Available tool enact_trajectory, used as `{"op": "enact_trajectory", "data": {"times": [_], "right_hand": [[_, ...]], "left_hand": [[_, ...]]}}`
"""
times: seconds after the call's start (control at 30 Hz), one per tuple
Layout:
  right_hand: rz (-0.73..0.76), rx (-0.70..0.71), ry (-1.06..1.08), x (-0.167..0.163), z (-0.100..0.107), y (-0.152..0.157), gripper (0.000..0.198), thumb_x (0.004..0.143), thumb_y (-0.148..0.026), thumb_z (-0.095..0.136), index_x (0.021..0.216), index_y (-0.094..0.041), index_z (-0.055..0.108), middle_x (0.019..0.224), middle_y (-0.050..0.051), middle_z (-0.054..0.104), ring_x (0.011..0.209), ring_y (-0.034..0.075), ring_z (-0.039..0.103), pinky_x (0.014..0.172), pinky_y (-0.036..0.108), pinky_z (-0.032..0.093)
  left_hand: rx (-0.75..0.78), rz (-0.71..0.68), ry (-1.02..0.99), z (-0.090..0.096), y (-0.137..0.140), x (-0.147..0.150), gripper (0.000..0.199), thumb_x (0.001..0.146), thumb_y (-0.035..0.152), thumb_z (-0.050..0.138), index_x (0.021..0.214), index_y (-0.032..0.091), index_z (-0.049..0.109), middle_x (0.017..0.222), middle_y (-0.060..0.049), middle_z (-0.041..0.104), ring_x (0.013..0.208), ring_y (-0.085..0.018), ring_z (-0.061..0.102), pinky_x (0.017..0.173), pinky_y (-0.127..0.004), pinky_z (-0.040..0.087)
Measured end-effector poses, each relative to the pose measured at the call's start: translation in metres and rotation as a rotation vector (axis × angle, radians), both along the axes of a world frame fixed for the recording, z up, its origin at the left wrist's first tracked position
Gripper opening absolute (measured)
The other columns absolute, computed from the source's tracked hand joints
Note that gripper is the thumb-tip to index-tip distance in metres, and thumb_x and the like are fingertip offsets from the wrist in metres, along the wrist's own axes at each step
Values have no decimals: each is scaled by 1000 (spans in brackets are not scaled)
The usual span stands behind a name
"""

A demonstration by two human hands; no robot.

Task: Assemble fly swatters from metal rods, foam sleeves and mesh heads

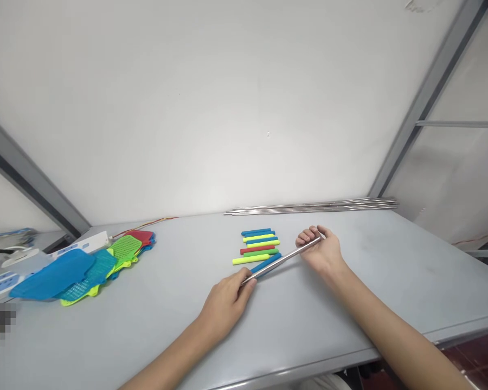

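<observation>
My left hand point(230, 298) is closed around the lower end of a slim silver metal rod point(282, 260), which slants up to the right above the table. At its upper end, the rod's tip meets the palm of my right hand point(318, 250). That hand is turned palm up, with its fingers loosely curled and the thumb apart. Just behind the rod is a blue plastic tube point(267, 263); whether my left fingers touch it I cannot tell. Beyond it lies a row of short tubes, among them a yellow tube point(250, 260), a green tube point(261, 253) and a red tube point(257, 249).
Blue, green and red mesh fly-swatter heads point(87, 273) overlap on the left, against white power strips point(81, 244). A bundle of long thin metal rods point(313, 207) lies along the white wall point(244, 108). The grey table point(166, 325) ends at a metal-trimmed front edge.
</observation>
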State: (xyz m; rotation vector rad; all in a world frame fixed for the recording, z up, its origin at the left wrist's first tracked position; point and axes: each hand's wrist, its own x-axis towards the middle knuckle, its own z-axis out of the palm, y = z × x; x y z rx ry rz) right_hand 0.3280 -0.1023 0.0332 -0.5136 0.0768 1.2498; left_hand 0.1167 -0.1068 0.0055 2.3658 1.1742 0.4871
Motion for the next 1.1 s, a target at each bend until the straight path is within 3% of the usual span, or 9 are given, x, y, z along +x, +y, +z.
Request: {"op": "enact_trajectory", "data": {"times": [0.1,0.27,0.5,0.87,1.1], "right_hand": [[37,-58,115,6,-4,3,17,66,-15,33,53,-18,23,39,-6,21,33,7,22,34,20,21],[76,-7,159,7,-5,4,19,64,-14,35,52,-18,21,38,-6,21,32,7,19,32,20,17],[109,53,155,1,-6,1,21,66,-16,36,52,-18,22,39,-7,20,32,6,19,33,19,18],[56,297,-232,-24,16,-18,31,72,-27,42,49,-17,23,41,-8,13,34,5,15,34,20,12],[57,340,-291,-32,18,-25,36,73,-28,41,47,-17,20,39,-8,10,34,6,10,35,22,10]], "left_hand": [[6,5,-15,1,1,-1,29,83,39,25,77,21,47,67,2,52,60,-13,45,54,-23,32],[50,-28,-29,2,2,-3,30,84,37,24,78,21,48,73,0,53,65,-13,47,58,-23,34],[143,-37,191,-4,-2,-6,27,86,34,15,74,22,36,64,3,48,51,-13,41,48,-23,26],[-80,-7,-8,-5,-9,-7,29,85,37,15,64,20,26,55,4,34,51,-12,34,50,-22,25],[-107,-9,-83,-7,-8,-7,30,84,37,18,62,19,25,53,5,31,50,-11,32,49,-21,25]]}}
